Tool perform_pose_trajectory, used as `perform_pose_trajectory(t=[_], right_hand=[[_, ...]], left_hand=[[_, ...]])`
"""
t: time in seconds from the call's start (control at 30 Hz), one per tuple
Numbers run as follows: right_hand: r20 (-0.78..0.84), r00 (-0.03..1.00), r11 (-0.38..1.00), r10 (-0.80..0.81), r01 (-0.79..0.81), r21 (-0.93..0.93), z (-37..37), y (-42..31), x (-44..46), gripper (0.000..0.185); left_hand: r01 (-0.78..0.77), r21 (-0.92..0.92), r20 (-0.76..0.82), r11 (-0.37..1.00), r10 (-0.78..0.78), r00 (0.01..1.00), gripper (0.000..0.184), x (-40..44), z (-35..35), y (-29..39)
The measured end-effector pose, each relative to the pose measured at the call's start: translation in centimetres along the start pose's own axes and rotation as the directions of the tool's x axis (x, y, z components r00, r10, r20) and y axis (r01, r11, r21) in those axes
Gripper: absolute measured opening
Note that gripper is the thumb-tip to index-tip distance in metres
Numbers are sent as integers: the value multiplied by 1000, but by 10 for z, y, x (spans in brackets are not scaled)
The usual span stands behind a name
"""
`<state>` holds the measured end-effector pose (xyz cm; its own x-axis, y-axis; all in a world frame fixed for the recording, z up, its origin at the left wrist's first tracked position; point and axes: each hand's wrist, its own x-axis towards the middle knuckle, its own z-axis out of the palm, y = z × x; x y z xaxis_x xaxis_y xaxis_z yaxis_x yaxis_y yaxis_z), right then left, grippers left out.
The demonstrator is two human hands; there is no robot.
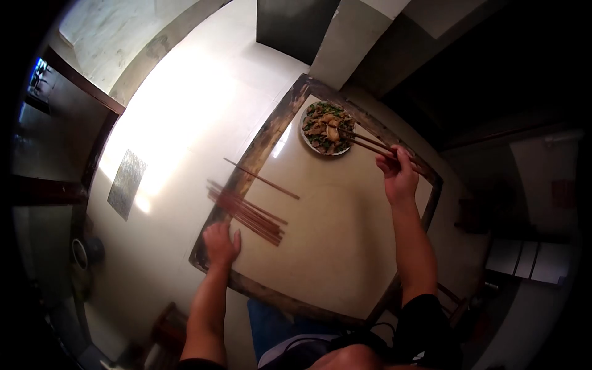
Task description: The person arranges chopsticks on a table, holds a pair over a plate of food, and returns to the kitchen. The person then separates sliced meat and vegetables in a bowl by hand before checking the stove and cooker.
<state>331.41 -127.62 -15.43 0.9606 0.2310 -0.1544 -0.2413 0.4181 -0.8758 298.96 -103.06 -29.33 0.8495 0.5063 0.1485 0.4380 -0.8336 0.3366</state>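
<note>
No legible txt, labels, brands, nos. or signs anywhere in head-cam view.

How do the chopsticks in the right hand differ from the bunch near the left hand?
The held pair is just two sticks; the bunch has many. The held pair is gripped in the right hand, its tips at the food; the bunch lies across the table edge. Both are long, thin and brownish.

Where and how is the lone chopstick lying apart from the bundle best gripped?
Likely best pinched above and below at the end jutting past the table, coming from outside: the thin chopstick otherwise lies flat, but that end overhangs.
</note>
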Motion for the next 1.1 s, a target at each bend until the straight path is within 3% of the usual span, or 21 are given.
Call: perform_pose_trajectory(t=[0.23,0.3,0.37,0.4,0.63,0.77,0.87,0.93,1.1], right_hand=[[104,993,990,-49,34,136,10,-66,-109,17],[217,974,981,-62,19,194,7,-82,-138,16],[386,919,996,-78,52,76,13,-106,-159,15],[474,879,961,-50,-86,262,27,-117,-166,14],[659,742,962,-125,-72,264,34,-145,-177,17],[626,768,960,-138,-52,276,30,-145,-181,20],[535,843,942,-54,-135,308,26,-131,-179,25],[578,809,905,-104,-163,392,28,-122,-171,27],[640,759,924,-122,-149,352,21,-125,-168,22]], left_hand=[[27,10,37,1000,-28,999,32,-1,-2,2],[17,10,37,1000,-17,999,32,-1,-4,5],[24,-2,7,1000,-24,1000,32,1,-7,9],[13,-2,7,1000,-13,1000,32,0,-6,9],[15,-35,-18,999,-15,1000,31,9,-29,27],[41,22,-11,999,-41,999,28,5,-25,24],[39,32,-15,999,-39,999,28,6,-28,27],[26,7,-18,1000,-26,1000,28,6,-26,26],[43,-26,13,999,-43,999,29,7,-32,25]])
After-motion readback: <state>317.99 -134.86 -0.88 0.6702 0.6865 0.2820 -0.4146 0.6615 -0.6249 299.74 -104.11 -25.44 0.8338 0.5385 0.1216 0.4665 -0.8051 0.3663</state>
